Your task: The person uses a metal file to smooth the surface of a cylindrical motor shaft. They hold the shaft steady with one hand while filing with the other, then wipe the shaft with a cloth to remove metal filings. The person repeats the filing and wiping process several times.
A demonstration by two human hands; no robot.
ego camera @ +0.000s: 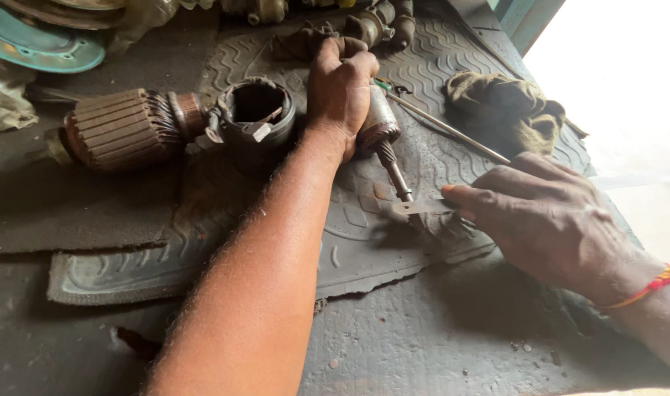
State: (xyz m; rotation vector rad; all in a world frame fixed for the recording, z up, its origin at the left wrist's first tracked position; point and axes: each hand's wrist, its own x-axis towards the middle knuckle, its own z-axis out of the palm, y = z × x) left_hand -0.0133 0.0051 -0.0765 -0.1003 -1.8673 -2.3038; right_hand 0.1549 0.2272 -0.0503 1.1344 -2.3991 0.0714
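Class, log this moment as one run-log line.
left hand: grips armature | right hand: holds flat blade at shaft | surface: rubber mat

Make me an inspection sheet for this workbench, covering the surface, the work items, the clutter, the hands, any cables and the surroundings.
Surface: dark, grimy bench covered by a ribbed rubber mat with a torn edge.
Job's things: small armature with a spiral-cut shaft, lying on the mat; thin flat metal blade set against the shaft's end.
Clutter: large copper-wound armature, black cylindrical housing, olive rag, thin metal rod, teal disc, more metal parts along the back edge.
Grippers: left hand closed around the small armature; right hand pinching the blade, red thread band on the wrist.
Cables: nothing seen.
Surroundings: bright, washed-out daylight at right; teal frame at top right.
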